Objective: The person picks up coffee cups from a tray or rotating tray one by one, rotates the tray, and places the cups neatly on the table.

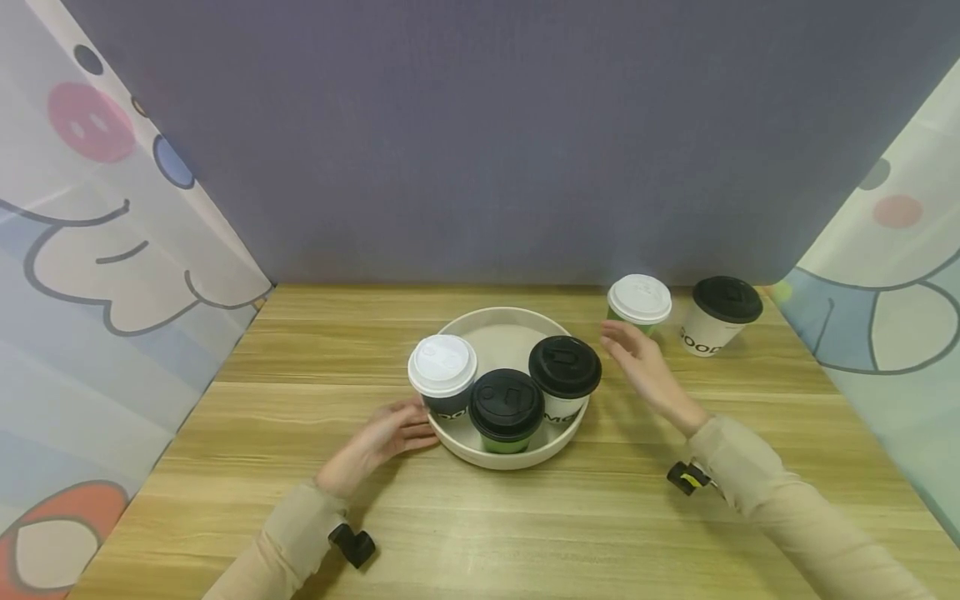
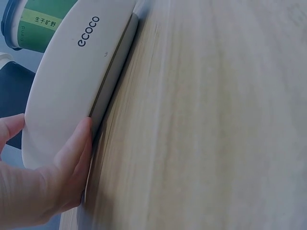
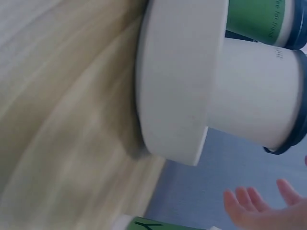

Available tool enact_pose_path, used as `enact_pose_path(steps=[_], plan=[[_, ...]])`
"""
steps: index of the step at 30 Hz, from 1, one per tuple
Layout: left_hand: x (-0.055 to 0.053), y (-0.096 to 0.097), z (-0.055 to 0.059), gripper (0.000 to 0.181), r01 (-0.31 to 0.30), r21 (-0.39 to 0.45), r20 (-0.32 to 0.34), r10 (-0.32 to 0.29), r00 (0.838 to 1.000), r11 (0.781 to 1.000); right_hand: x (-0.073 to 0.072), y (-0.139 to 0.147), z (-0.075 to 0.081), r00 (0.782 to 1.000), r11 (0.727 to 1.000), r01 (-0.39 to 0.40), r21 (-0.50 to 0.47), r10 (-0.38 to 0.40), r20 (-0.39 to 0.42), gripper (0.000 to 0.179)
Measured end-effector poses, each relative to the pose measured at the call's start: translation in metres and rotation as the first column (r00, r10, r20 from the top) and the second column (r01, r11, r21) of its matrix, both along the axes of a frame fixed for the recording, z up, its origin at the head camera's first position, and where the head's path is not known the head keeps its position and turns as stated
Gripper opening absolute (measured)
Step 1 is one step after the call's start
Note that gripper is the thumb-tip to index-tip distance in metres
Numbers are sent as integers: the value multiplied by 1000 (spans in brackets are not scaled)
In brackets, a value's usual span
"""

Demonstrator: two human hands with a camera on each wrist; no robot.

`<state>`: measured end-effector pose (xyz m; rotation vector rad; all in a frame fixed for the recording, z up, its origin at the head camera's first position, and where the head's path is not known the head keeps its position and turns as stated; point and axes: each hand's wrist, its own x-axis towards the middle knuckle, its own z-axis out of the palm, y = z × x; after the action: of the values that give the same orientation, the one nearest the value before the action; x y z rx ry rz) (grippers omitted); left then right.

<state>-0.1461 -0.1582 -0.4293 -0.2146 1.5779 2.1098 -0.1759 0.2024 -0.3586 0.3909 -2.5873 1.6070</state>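
A round cream tray (image 1: pixel 480 457) holds three lidded paper cups: a dark one with a white lid (image 1: pixel 442 362), a green one with a black lid (image 1: pixel 507 404) and a white one with a black lid (image 1: pixel 565 367). My left hand (image 1: pixel 393 429) grips the tray's left side, its thumb at the rim and fingers low on the wall in the left wrist view. My right hand (image 1: pixel 637 362) is in the air right of the tray, fingers extended and holding nothing. Just behind it stands a green cup with a white lid (image 1: pixel 640 300), partly hidden by the fingers.
Farther right stands a white cup with a black lid (image 1: pixel 722 315). A grey panel (image 1: pixel 495 150) rises along the back of the wooden table (image 1: pixel 525 533). Cartoon-printed curtains (image 1: pixel 150 250) hang at both sides. Each wrist carries a small black device (image 1: pixel 352 546).
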Motion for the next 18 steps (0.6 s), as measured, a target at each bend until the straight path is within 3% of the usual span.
enact_pose_path(steps=[8, 18], plan=[[0, 1, -2, 47, 31, 25, -14, -31, 999, 999, -1, -1, 10, 988, 986, -135, 96, 141, -58, 44], [3, 0, -4, 54, 34, 18, -18, -34, 999, 999, 0, -4, 20, 956, 926, -267, 266, 290, -53, 57]])
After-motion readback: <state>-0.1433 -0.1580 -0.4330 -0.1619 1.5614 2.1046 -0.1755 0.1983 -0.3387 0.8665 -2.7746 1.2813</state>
